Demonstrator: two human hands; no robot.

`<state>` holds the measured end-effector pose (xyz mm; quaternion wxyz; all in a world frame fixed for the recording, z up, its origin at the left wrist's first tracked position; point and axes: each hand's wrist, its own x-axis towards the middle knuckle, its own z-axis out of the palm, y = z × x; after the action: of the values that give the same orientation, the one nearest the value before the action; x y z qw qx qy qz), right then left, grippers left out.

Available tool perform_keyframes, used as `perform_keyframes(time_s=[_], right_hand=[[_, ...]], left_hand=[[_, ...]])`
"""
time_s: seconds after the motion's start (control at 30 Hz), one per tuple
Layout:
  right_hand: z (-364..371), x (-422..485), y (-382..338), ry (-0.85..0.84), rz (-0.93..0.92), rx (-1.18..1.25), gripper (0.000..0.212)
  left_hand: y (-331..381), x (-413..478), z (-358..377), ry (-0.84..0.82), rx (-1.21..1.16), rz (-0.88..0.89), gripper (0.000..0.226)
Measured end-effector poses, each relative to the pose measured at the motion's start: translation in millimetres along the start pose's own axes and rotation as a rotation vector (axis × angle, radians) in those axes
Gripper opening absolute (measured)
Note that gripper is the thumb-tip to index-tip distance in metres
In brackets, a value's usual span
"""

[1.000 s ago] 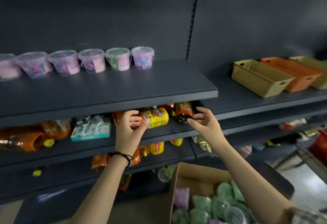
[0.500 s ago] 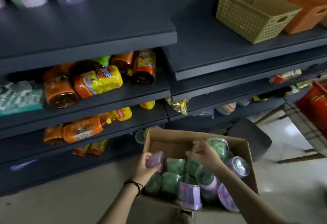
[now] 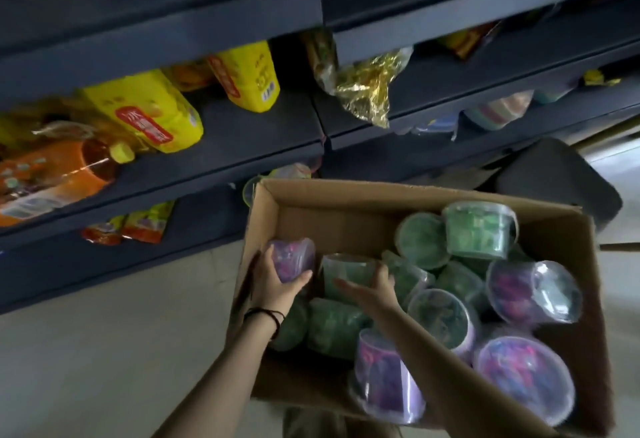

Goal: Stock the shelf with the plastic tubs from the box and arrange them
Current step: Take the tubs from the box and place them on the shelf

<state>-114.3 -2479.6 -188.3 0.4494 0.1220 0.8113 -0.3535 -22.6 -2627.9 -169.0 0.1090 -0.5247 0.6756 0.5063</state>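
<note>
Though blurred, the purple tub (image 3: 294, 257) in the left hand (image 3: 273, 288) looks upright.

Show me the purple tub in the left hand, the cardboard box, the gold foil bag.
purple tub (image 3: 294, 255): head view, its side wall.
cardboard box (image 3: 346, 226): head view, far inner wall.
gold foil bag (image 3: 367, 88): head view, its crinkled middle.

Dark shelf (image 3: 242, 147) holds 2 yellow bottles (image 3: 149, 112) & orange pkg (image 3: 52, 174), lying flat; next bay's gold foil bag (image 3: 367, 91) overhangs edge.

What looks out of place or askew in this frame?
A crumpled gold foil packet droops over a shelf edge, and the tubs in the cardboard box lie jumbled, some on their sides.
</note>
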Motion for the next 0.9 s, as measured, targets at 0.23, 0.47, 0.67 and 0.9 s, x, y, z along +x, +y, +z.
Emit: perform_keyframes(time_s=[0.23,0.47,0.67,0.9], right_hand=[[44.5,16.0,-6.4,0.284,0.024,-0.177,0.123],[37.4,11.6,-7.2,0.375,-0.088,-0.083,0.077],[3.4,0.3,-19.8,0.368,-0.240,0.078,0.086],[-54.2,-3.7,-22.6,0.248,-0.252,0.131,0.112]], left_hand=[[-10.9,16.6,25.2,0.088,0.470,0.095,0.095],[-24.4,38.4,8.5,0.075,0.902,0.509,0.099],[-3.8,57.9,3.1,-0.144,0.821,0.440,0.093],[13.2,40.8,-2.7,-0.097,0.202,0.121,0.106]])
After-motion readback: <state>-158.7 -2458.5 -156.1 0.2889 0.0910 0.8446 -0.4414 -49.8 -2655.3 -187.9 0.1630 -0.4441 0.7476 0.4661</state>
